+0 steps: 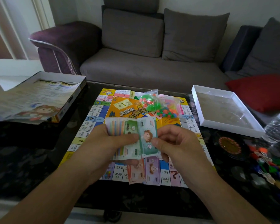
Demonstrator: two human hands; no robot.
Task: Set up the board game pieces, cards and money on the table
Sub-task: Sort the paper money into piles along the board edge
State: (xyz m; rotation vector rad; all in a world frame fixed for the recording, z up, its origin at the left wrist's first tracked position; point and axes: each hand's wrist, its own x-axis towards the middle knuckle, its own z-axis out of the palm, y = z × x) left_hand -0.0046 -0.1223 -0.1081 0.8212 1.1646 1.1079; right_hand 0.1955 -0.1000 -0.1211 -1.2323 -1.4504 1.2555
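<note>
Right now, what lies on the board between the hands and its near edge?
In the head view, two loose bills, one pinkish and one purple, lie on the board below the hands, left and right.

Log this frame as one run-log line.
phase: sorting money | left hand: holds fanned bills | right hand: pinches teal bill | two bills on board

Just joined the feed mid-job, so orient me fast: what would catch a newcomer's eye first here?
Front and centre, the left hand holds a fanned stack of play money while the right hand pinches the top teal note. Beneath them the bright game board lies on the dark table, with a clear bag of coloured pieces at its far side. An open white box tray sits to the right.
</note>
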